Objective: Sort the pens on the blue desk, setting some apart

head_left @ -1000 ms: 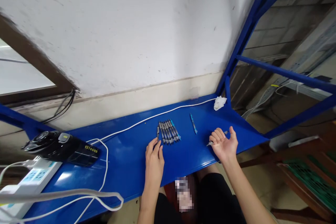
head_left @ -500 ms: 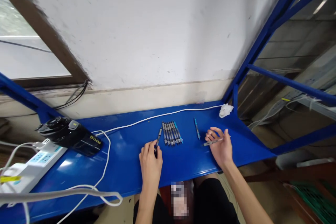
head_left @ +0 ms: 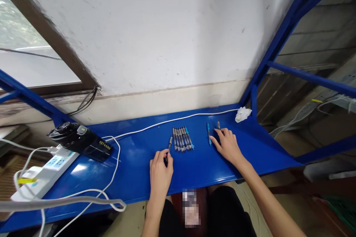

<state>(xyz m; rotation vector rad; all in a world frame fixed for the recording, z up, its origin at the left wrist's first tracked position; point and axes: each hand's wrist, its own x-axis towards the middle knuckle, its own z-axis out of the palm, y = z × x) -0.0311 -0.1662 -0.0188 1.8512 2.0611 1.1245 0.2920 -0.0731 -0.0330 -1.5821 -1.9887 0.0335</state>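
My left hand is closed on a dark grey pen, which points away from me just left of a row of pens. Several grey pens lie side by side in that row, with a blue one at its right end. Farther right, my right hand has its fingers around another grey pen, whose far end sticks out beyond them. Just left of these fingers a single blue pen lies on the blue table.
A black bottle leans over a white power strip at the left. White cables loop across the table's left side and along its back. Crumpled tissue lies at the back right, beside the blue frame.
My right hand has turned palm down and moved left, and its pen has swung from crosswise to pointing away, beside the single blue pen. My left hand keeps its pen in nearly the same place.
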